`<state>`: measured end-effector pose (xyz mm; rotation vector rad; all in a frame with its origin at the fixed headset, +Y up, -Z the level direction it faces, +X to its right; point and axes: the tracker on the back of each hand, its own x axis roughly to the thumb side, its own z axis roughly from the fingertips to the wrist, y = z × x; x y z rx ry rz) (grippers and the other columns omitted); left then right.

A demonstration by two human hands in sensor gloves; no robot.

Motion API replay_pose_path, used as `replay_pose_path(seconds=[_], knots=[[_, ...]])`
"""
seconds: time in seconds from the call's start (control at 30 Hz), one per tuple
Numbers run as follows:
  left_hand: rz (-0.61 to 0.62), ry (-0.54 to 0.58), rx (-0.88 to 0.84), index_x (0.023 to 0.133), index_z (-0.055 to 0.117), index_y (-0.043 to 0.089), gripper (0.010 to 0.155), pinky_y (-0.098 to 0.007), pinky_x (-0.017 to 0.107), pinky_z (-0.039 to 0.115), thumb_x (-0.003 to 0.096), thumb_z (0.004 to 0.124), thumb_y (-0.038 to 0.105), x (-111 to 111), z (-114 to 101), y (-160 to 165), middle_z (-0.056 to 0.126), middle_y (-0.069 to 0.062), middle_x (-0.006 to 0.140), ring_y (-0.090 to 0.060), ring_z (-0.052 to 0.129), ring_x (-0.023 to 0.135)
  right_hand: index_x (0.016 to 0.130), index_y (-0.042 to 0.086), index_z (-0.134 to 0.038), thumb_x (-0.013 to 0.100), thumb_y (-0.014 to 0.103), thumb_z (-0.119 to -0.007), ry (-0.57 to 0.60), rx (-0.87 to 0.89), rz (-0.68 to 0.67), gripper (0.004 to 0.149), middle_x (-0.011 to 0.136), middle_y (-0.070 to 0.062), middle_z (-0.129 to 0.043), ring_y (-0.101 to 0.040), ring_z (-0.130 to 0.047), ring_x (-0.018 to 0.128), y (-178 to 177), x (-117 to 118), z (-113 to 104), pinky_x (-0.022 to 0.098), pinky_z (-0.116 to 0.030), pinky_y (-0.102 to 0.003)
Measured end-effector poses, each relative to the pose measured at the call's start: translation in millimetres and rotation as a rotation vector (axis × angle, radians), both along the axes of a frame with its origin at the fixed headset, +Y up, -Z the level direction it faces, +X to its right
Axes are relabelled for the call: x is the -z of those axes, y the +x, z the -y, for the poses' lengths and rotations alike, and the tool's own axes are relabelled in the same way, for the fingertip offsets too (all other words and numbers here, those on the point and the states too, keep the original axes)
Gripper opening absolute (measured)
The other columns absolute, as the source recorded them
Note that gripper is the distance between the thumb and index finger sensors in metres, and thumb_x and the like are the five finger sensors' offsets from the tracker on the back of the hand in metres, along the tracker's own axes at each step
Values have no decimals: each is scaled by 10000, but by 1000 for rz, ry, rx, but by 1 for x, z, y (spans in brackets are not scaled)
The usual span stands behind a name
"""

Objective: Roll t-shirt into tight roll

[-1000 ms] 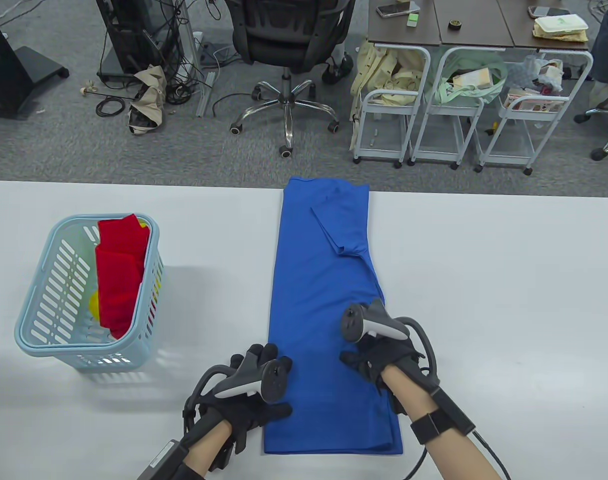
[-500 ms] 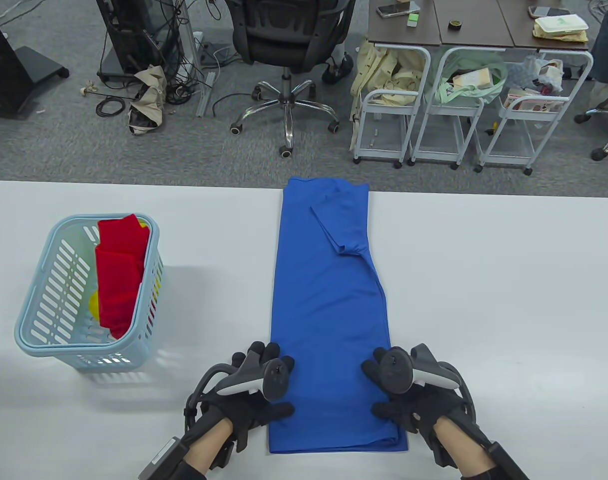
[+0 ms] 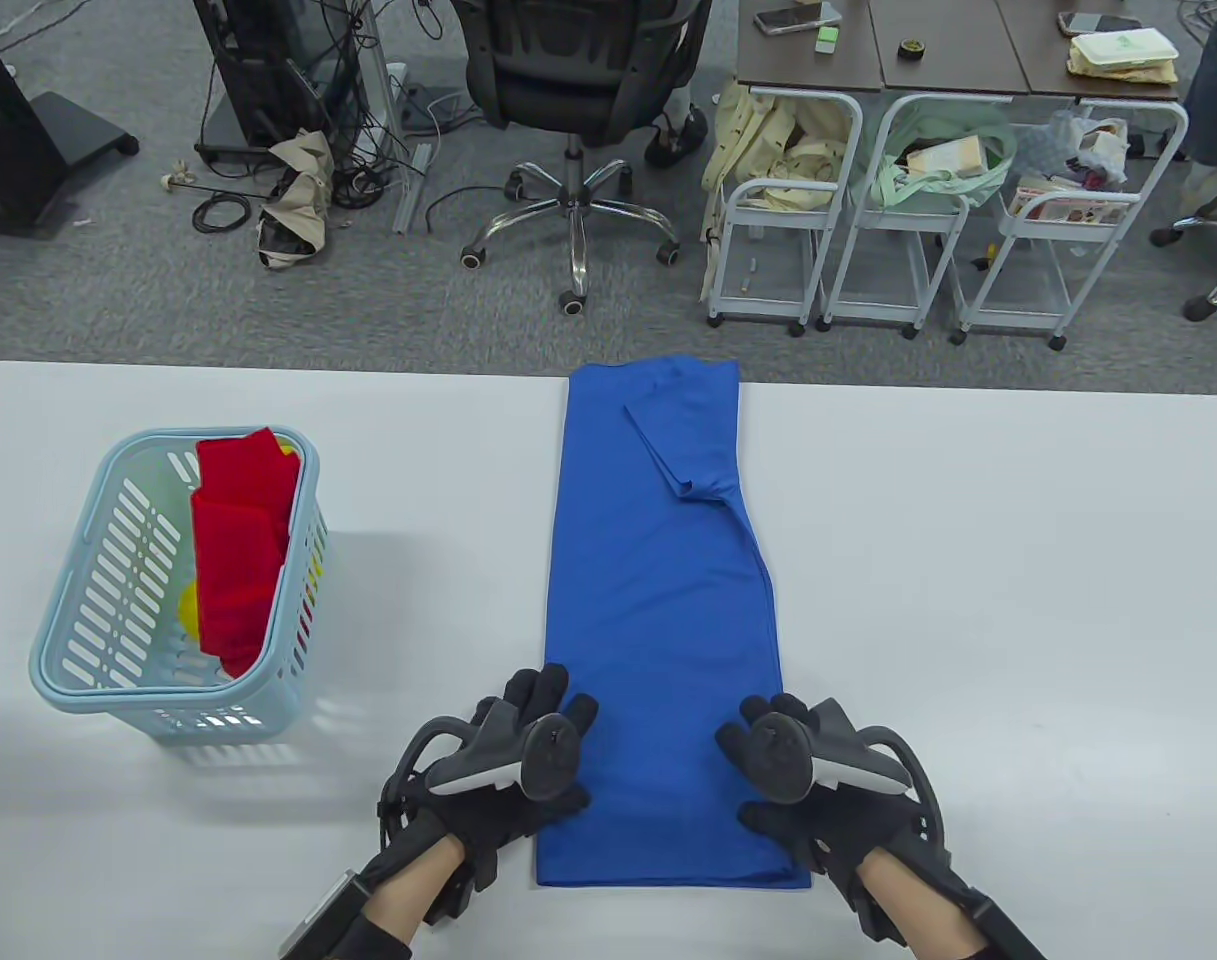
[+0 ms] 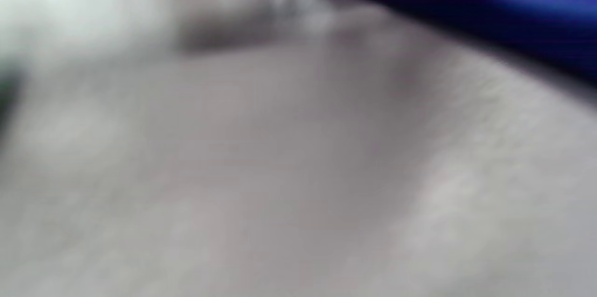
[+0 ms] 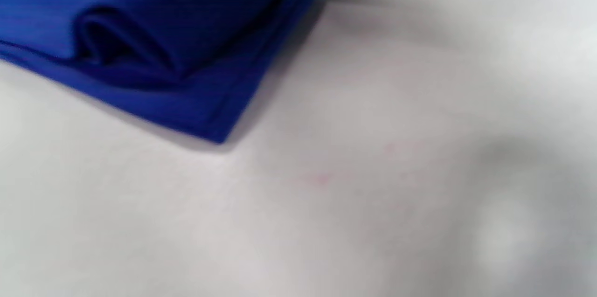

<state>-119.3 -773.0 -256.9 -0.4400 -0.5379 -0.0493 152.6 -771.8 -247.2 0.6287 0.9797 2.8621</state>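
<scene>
White table [image 3: 1018,620], blue t-shirt [image 3: 658,600] folded into a long strip down its middle, near hem at my edge. My left hand [image 3: 513,775] and right hand [image 3: 808,790] rest on the strip's two near sides — fingers look fairly flat, not pinching, though trackers hide part. To roll well: lift the hem evenly, tuck tight first turn — keep edges aligned.
</scene>
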Motion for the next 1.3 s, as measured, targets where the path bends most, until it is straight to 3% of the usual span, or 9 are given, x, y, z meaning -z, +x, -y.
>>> replay_pose_path(seconds=[0.13, 0.33, 0.57, 0.67, 0.73, 0.8, 1.0, 1.13, 1.3], knots=[[69, -65, -32, 1157, 155, 322, 835, -597, 807, 414, 489, 491, 693, -12, -1, 16, 105, -133, 1247, -408, 290, 1147, 1112, 264, -44, 588, 493, -578, -22, -44, -5, 782, 1125, -109, 65, -410, 67, 1043, -1, 0, 6, 741, -196, -617], [72, -65, 99, 1151, 151, 341, 842, -601, 813, 367, 481, 522, 692, -12, 6, 18, 82, -71, 1246, -353, 199, 1153, 1116, 270, -69, 581, 484, -615, -21, -36, 2, 793, 1134, -98, 43, -400, 51, 1053, 2, 2, 4, 742, -200, -616], [93, 75, 51, 1151, 193, 280, 890, -556, 810, 414, 474, 644, 642, -20, -5, 22, 61, -157, 1201, -388, 273, 1091, 1143, 247, -395, 526, 457, -785, 188, -102, 37, 760, 1209, -128, -312, -432, -279, 1131, 4, -4, -25, 758, -347, -595], [172, 222, 87, 1082, 360, 263, 791, -492, 776, 574, 463, 714, 605, -30, -14, 31, 370, -84, 1164, -278, 568, 998, 1088, 272, -538, 490, 470, -844, 207, -16, -93, 700, 1175, -103, -411, -381, -539, 1048, -9, -15, -32, 733, -483, -553], [190, 152, 7, 953, 640, 337, 503, -450, 710, 721, 488, 758, 487, -32, -12, 35, 739, 22, 1010, -178, 837, 823, 1046, 259, -614, 453, 490, -875, 187, -68, -136, 688, 1108, -83, -574, -335, -700, 946, -16, -19, -25, 690, -577, -530], [178, 158, -1, 903, 720, 358, 405, -454, 706, 721, 506, 783, 405, -33, -13, 35, 785, 30, 981, -184, 856, 803, 1043, 273, -567, 424, 513, -890, 190, -122, -139, 738, 1101, -67, -533, -306, -676, 925, -18, -19, -20, 691, -568, -526], [153, 88, -10, 968, 714, 369, 560, -479, 733, 694, 454, 740, 590, -32, -17, 27, 755, 25, 1044, -208, 835, 865, 1052, 292, -528, 417, 495, -914, 181, -131, -129, 771, 1112, -53, -505, -286, -659, 934, -16, -19, -17, 691, -563, -528], [165, 102, 117, 1069, 559, 372, 752, -509, 755, 667, 399, 779, 634, -35, -17, 29, 681, 14, 1089, -210, 798, 914, 1008, 318, -606, 490, 359, -883, 254, -160, -113, 589, 1088, -28, -589, -255, -745, 912, -20, -19, -19, 679, -632, -481], [166, 152, 127, 1035, 630, 346, 645, -495, 739, 703, 439, 819, 506, -36, -20, 33, 784, 58, 1019, -177, 876, 867, 944, 338, -677, 548, 308, -821, 305, -145, -89, 423, 1030, -6, -671, -219, -817, 845, -21, -16, -18, 649, -674, -456]])
